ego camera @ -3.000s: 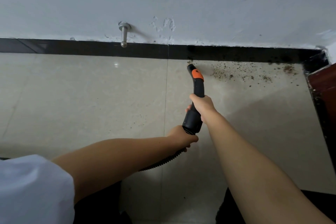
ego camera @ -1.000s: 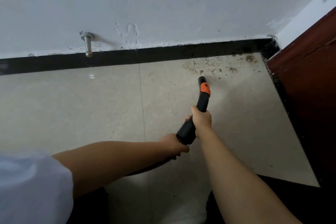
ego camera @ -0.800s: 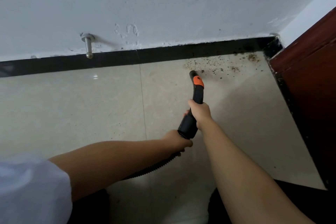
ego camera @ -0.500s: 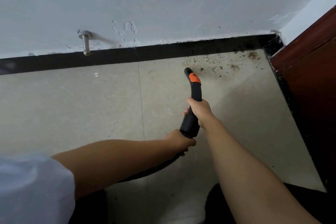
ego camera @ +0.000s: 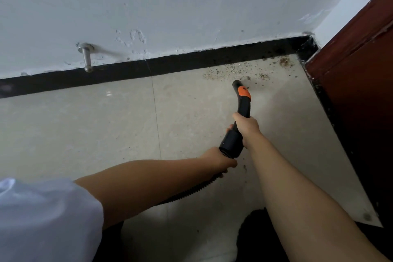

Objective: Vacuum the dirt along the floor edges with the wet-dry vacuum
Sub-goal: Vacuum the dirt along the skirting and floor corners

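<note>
Head view looks down on a black vacuum nozzle (ego camera: 242,102) with an orange slider, its mouth lowered to the near edge of a scatter of dirt (ego camera: 236,70) on the beige floor tile (ego camera: 106,130). This dirt lies along the black baseboard (ego camera: 170,66) and thickens toward the corner beside a dark red door frame (ego camera: 357,70). Of the two hands, the right hand (ego camera: 246,127) is wrapped around the curved handle above the cuff, and the left hand (ego camera: 221,160) grips the ribbed black hose (ego camera: 191,193) just below that cuff, the hose trailing back under the left forearm. A white sleeve (ego camera: 42,219) covers the left upper arm. A metal door stop (ego camera: 86,56) juts from the pale wall (ego camera: 191,6) well to the left.
</note>
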The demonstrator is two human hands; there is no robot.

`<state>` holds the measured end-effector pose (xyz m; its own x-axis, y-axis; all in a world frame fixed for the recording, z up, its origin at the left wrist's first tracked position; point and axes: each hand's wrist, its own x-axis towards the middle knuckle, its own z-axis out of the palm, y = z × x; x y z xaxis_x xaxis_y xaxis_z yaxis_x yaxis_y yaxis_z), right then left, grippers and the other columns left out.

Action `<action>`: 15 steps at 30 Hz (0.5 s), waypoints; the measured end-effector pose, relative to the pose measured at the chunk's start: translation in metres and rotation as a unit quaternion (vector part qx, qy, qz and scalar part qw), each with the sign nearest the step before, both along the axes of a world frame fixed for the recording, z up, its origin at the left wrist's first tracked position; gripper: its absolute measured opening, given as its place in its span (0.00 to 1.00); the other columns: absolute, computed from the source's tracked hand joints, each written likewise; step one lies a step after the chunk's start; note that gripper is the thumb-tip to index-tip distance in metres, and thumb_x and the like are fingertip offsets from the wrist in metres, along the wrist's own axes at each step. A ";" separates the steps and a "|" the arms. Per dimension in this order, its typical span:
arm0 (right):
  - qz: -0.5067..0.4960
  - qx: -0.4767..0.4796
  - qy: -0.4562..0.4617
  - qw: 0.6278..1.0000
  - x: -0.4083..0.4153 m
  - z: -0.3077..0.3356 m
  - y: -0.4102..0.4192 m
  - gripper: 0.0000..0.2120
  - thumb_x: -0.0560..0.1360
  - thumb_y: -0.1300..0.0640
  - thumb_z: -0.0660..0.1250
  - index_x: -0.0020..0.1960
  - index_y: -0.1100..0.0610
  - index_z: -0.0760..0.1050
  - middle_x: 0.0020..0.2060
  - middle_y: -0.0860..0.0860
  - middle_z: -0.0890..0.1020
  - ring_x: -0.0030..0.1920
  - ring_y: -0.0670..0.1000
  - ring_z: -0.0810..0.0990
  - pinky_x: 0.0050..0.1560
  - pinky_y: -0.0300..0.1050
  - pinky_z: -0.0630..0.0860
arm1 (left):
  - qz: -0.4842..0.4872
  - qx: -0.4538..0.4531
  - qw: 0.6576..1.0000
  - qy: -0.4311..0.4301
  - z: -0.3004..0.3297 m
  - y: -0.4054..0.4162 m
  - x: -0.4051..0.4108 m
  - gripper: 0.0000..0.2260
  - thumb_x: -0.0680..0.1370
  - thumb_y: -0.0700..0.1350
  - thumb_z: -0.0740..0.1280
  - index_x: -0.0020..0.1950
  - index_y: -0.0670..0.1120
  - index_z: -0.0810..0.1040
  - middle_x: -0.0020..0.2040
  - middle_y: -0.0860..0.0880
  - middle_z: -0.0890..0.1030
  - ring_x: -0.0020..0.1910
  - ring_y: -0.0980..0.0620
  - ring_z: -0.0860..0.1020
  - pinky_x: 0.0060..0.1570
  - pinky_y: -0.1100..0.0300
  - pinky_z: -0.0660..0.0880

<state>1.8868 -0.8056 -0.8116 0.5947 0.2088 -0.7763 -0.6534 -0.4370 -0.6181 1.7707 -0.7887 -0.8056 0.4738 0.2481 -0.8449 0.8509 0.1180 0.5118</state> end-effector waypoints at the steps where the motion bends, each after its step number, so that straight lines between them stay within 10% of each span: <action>1: 0.008 0.000 0.001 1.000 0.000 0.000 0.002 0.08 0.76 0.62 0.63 0.53 0.62 0.67 0.31 0.55 0.74 0.28 0.52 0.73 0.30 0.44 0.75 | 0.007 0.000 1.000 0.000 -0.001 0.001 0.000 0.19 0.74 0.42 0.68 0.63 0.39 0.71 0.35 0.47 0.74 0.29 0.53 0.72 0.29 0.63 0.72; 15: 0.122 0.000 0.015 0.992 -0.010 0.010 0.048 0.08 0.75 0.62 0.63 0.52 0.62 0.67 0.32 0.56 0.74 0.28 0.52 0.74 0.28 0.43 0.73 | 0.105 0.000 0.994 -0.009 0.006 0.019 -0.011 0.10 0.74 0.41 0.68 0.52 0.40 0.71 0.33 0.47 0.74 0.28 0.51 0.72 0.30 0.62 0.72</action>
